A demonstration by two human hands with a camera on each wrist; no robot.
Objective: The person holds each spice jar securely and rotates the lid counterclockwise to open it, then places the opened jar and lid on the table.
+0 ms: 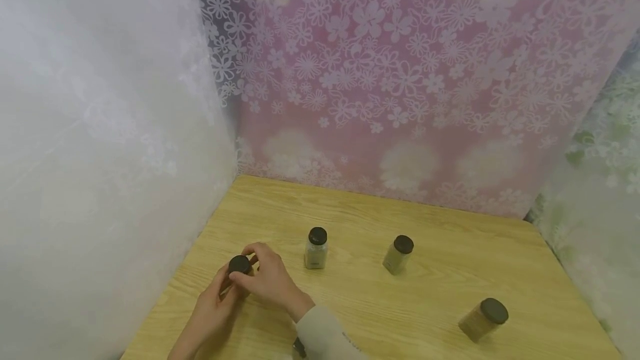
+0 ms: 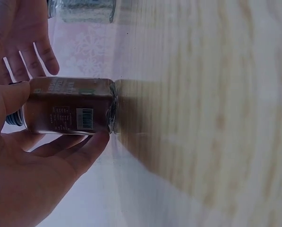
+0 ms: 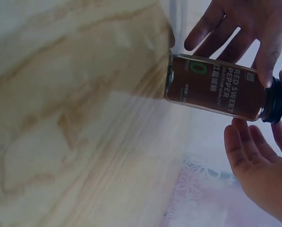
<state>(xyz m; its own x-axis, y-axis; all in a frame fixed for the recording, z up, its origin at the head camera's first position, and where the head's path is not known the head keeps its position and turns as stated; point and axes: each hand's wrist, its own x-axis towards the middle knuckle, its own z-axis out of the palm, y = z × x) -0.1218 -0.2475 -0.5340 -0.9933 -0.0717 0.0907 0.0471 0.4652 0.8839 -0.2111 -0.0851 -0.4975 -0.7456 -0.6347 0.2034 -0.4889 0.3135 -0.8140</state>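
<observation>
A glass jar of red sweet pepper (image 3: pixel 216 87) stands upright at the left of the table, its base right at the table top. My left hand (image 1: pixel 212 307) holds the jar's body, thumb on one side and fingers behind it. On the black lid (image 1: pixel 240 264), my right hand (image 1: pixel 272 279) has its thumb and fingertips on opposite sides. The lid sits on the jar's neck. In the left wrist view, the printed side with a barcode (image 2: pixel 85 118) faces the camera.
Right of my hands stand a black-lidded jar with pale contents (image 1: pixel 315 254) and a grey-green jar (image 1: pixel 396 259). Farther right is a brown jar (image 1: pixel 477 324). Another dark lid (image 1: pixel 299 347) peeks out beside my right sleeve (image 1: pixel 327 335). Patterned curtains (image 1: pixel 370 71) border the wooden table (image 1: pixel 390 315).
</observation>
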